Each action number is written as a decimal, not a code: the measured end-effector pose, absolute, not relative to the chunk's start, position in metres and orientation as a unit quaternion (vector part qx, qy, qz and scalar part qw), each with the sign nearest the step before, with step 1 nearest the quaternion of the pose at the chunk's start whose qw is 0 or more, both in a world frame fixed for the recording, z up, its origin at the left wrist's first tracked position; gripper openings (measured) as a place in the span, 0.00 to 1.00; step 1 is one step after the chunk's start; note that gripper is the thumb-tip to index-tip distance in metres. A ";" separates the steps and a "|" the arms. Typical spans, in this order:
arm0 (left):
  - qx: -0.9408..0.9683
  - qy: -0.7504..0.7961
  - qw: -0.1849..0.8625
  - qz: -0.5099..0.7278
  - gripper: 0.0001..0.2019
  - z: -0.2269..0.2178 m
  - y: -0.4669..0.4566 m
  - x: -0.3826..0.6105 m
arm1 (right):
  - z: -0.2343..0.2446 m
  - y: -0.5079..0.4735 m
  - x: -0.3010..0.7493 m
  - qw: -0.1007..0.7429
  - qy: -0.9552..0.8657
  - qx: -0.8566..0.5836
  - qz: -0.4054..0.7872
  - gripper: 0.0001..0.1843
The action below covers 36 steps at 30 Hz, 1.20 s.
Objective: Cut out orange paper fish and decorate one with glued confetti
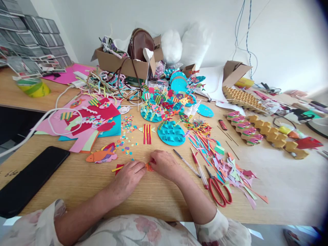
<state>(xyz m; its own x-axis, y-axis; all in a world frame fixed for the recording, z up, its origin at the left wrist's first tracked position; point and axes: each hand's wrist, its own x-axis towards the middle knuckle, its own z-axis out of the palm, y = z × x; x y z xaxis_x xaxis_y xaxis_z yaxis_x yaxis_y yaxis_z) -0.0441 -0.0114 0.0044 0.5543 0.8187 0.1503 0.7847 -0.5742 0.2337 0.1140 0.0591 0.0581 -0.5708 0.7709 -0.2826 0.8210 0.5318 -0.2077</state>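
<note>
Low in the middle of the frame, we pinch a small orange paper piece (148,167) flat on the desk (77,181) between our left hand (128,177) and right hand (165,165), fingers of both closed on it to steady it, red scissors (219,189) lying right.

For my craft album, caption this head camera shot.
Both hands, left hand and right hand, pinch a small orange paper piece beside red scissors.
</note>
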 end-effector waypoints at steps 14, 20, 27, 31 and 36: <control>0.877 0.453 0.067 0.144 0.12 0.007 -0.011 -0.044 | 0.065 0.057 0.123 0.032 0.871 0.448 -0.201 0.12; 0.876 0.458 0.072 0.135 0.13 0.008 -0.011 -0.043 | 0.057 0.058 0.116 0.037 0.866 0.448 -0.218 0.12; 0.876 0.458 0.069 0.133 0.12 0.008 -0.012 -0.043 | 0.057 0.060 0.119 0.025 0.863 0.453 -0.220 0.12; 0.878 0.458 0.067 0.126 0.12 0.008 -0.012 -0.043 | 0.054 0.060 0.118 0.021 0.862 0.455 -0.222 0.12; 0.879 0.456 0.060 0.130 0.11 0.007 -0.012 -0.044 | 0.059 0.059 0.121 0.002 0.861 0.455 -0.226 0.12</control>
<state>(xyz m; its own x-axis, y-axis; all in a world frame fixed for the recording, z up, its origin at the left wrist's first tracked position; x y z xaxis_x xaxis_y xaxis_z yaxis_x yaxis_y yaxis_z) -0.0438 -0.0122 0.0073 0.5512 0.8162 0.1733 0.7850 -0.5777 0.2239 0.1207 0.0594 0.0593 -0.5850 0.7838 -0.2084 0.7853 0.4832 -0.3870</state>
